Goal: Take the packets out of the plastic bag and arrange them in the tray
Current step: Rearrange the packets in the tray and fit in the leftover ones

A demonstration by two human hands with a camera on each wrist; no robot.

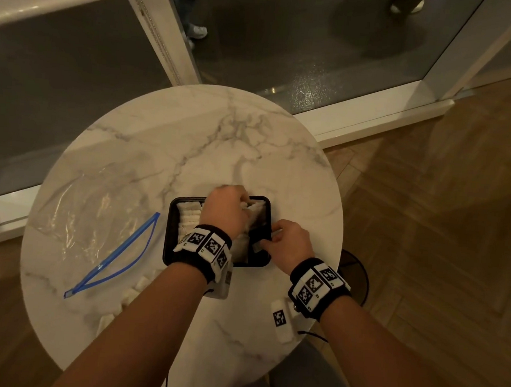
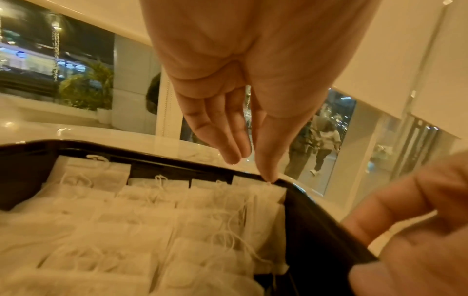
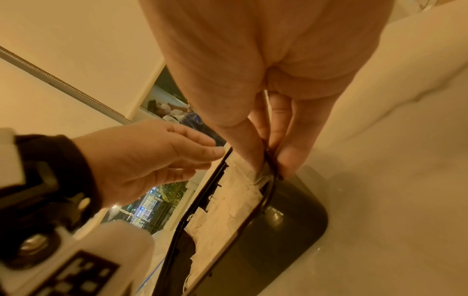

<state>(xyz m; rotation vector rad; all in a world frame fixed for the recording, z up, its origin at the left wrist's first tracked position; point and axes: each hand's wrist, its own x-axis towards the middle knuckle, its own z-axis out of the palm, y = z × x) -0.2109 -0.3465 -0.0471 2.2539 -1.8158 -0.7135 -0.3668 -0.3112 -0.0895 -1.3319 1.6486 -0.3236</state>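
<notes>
1. Head view. Tray [image 1: 171, 232], black and rectangular, sits at centre frame on the round marble table [image 1: 192, 134], close in front of the person so both hands reach it. White packets [image 1: 189, 219] stand in rows along its left part. The left hand [image 1: 224, 210] is over the middle of the tray, fingers bent down among the packets at the upper edge, apparently settling one into line. The right hand [image 1: 290, 241] is on the tray's right rim, likely to steady it. The plastic bag [image 1: 95, 212], clear with a blue zip, lies flat and open at left of frame, apart from the tray; a few loose packets [image 1: 138, 288] wait below it, beside the left forearm.

2. Left wrist view. Left hand [image 2: 243, 80] hangs from the top, fingers straight and close together, one tip touching a packet at the far rim of the tray [image 2: 316, 230]. It pinches nothing. Packets [image 2: 152, 230] fill the lower left, overlapped in rows, strings loose on top.

3. Right wrist view. Right hand [image 3: 273, 100] pinches the tray [image 3: 291, 220] rim at centre frame, thumb inside against a packet, fingers outside. This grip seems meant to hold the tray in place while the left hand [image 3: 142, 160], relaxed at left, works.
</notes>
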